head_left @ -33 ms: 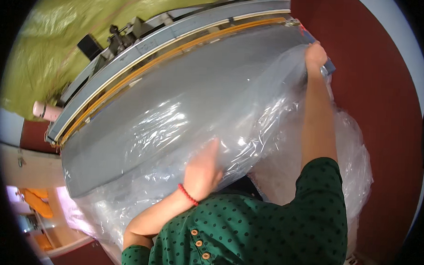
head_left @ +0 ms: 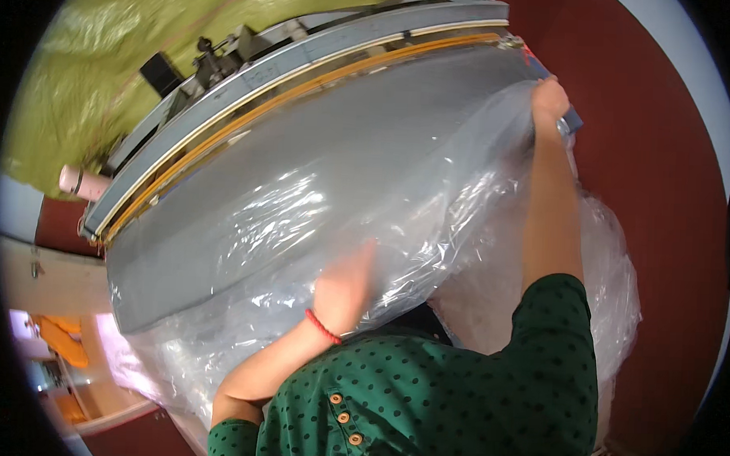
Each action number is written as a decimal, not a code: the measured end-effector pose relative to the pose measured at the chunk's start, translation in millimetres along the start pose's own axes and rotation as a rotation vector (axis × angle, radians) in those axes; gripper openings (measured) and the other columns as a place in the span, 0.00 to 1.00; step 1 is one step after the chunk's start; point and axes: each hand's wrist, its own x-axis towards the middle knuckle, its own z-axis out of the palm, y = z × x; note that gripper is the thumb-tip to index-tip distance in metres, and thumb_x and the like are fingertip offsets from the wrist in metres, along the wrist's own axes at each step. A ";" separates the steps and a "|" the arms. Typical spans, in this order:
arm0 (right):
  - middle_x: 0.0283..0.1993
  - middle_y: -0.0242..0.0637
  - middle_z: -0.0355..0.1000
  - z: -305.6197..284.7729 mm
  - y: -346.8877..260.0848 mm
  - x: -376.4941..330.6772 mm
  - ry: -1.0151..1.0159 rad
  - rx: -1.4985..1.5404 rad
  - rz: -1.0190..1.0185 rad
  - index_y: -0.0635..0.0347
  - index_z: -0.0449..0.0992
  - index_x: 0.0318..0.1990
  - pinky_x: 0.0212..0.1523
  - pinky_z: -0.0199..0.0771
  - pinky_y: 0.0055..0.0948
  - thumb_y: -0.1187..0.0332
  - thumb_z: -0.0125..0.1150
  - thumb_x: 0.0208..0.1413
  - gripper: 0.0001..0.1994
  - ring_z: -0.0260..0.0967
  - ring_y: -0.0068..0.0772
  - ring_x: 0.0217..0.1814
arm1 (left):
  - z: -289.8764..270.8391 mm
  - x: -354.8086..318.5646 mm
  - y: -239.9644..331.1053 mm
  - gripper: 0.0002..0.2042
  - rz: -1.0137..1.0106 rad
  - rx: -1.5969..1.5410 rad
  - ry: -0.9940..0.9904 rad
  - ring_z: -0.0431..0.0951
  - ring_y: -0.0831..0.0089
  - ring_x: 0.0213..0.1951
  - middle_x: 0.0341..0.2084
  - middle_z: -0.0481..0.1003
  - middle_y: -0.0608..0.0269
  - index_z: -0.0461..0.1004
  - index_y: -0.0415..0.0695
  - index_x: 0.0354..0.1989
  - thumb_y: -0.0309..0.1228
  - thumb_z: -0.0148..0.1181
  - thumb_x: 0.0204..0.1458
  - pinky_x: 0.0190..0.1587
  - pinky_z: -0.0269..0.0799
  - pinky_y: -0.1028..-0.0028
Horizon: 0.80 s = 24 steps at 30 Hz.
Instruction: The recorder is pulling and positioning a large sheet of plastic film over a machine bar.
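A large clear plastic sheet (head_left: pixel 317 218) lies crinkled over the grey flat table (head_left: pixel 220 223) and hangs off its near edge in front of me. My left hand (head_left: pixel 345 285), with a red thread at the wrist, rests flat on the plastic near the table's front edge and looks blurred. My right arm reaches out to the table's far right corner. There my right hand (head_left: pixel 549 99) is closed on the edge of the plastic. More bunched plastic (head_left: pixel 605 260) hangs by my right elbow. I wear a green dotted top.
Along the table's far side run an orange strip and a grey metal rail (head_left: pixel 306 61) with a black box (head_left: pixel 158 73) and machine parts. Yellow-green sheeting (head_left: pixel 81 73) lies beyond. A pink cylinder (head_left: pixel 80 182) stands at the left. Dark red floor (head_left: pixel 663 198) is on the right.
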 end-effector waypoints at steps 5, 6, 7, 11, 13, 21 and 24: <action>0.40 0.44 0.70 10.8 -6.3 2.4 -0.030 -0.068 0.009 0.54 0.70 0.39 0.40 0.68 0.43 0.52 0.48 0.50 0.17 0.68 0.47 0.44 | -49.1 -55.2 -53.0 0.05 -0.288 0.084 0.143 0.69 0.52 0.22 0.18 0.68 0.52 0.66 0.40 0.24 0.22 0.53 0.36 0.22 0.63 0.66; 0.37 0.44 0.71 -1.1 -15.6 -7.0 0.005 -0.062 -0.018 0.56 0.71 0.37 0.37 0.69 0.42 0.55 0.48 0.51 0.15 0.69 0.44 0.41 | -72.9 -71.1 -57.4 0.04 -0.342 0.103 0.112 0.69 0.54 0.20 0.15 0.67 0.52 0.65 0.39 0.23 0.20 0.50 0.37 0.22 0.63 0.67; 0.38 0.44 0.71 -3.0 1.0 3.2 0.013 -0.075 -0.017 0.55 0.71 0.38 0.38 0.69 0.44 0.55 0.47 0.51 0.15 0.69 0.45 0.42 | -94.9 -88.6 -72.6 0.08 -0.450 0.011 0.013 0.69 0.50 0.25 0.20 0.69 0.49 0.71 0.42 0.29 0.25 0.51 0.37 0.26 0.67 0.62; 0.38 0.45 0.71 8.5 14.7 8.2 -0.041 -0.114 -0.051 0.54 0.68 0.40 0.37 0.68 0.46 0.53 0.43 0.52 0.17 0.68 0.50 0.42 | -200.2 -134.6 -77.3 0.06 -0.837 -0.478 0.039 0.64 0.83 0.16 0.14 0.63 0.72 0.68 0.40 0.23 0.21 0.42 0.43 0.19 0.63 0.80; 0.38 0.45 0.70 4.0 9.5 8.9 -0.044 -0.104 -0.062 0.53 0.67 0.40 0.37 0.67 0.47 0.53 0.43 0.52 0.16 0.67 0.51 0.42 | -254.7 -163.9 -91.4 0.05 -0.836 -0.470 0.076 0.62 0.87 0.20 0.17 0.65 0.74 0.69 0.41 0.25 0.26 0.46 0.42 0.22 0.58 0.86; 0.39 0.45 0.70 7.5 4.2 10.3 -0.067 -0.081 -0.077 0.53 0.67 0.40 0.37 0.67 0.46 0.53 0.42 0.53 0.16 0.67 0.51 0.42 | -314.3 -151.4 -81.7 0.12 -0.371 0.753 0.683 0.68 0.67 0.42 0.36 0.70 0.59 0.68 0.38 0.39 0.34 0.47 0.52 0.45 0.61 0.71; 0.40 0.44 0.70 8.1 14.9 8.8 -0.051 -0.097 -0.078 0.53 0.67 0.41 0.38 0.67 0.46 0.53 0.42 0.53 0.16 0.67 0.51 0.42 | -253.2 -119.2 -50.0 0.18 -0.171 0.008 0.411 0.62 0.56 0.50 0.45 0.67 0.52 0.63 0.40 0.48 0.35 0.46 0.52 0.56 0.50 0.58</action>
